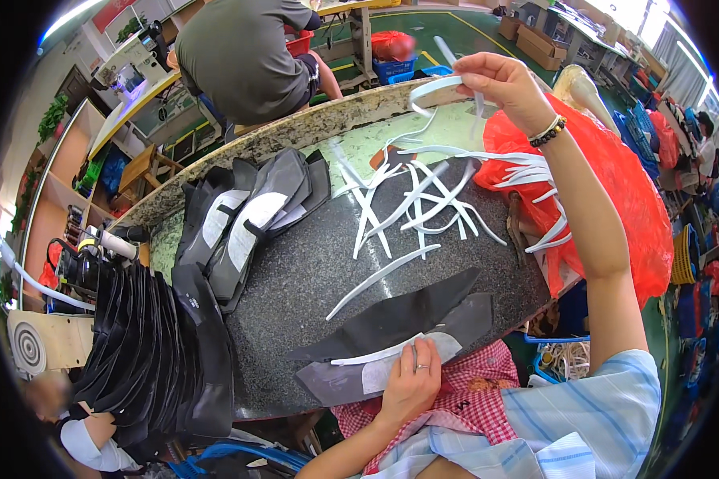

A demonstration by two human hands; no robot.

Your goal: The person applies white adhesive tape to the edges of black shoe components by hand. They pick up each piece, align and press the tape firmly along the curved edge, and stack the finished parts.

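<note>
My left hand (pixel 414 375) lies with its fingers flat on a dark grey shaped panel (pixel 323 383), over its pale patch (pixel 375 377). A narrow white strip (pixel 367 356) lies along the panel's upper edge and reaches my left fingertips. Behind it rests a black curved panel (pixel 375 319). Raised at the upper right, my right hand (pixel 505 86) pinches a white strip (pixel 427 90) between thumb and fingers; the strip curls down to the left. Below are several loose white strips (pixel 407 203), lying crisscross on the dark speckled work surface (pixel 287 319).
Stacked dark panels with pale patches (pixel 256 211) lie at the back left. A long row of black panels (pixel 152 351) fills the left side. A red plastic bag (pixel 615 207) with white strips sits at the right. A seated person (pixel 240 60) is beyond the table's raised rim (pixel 295 120).
</note>
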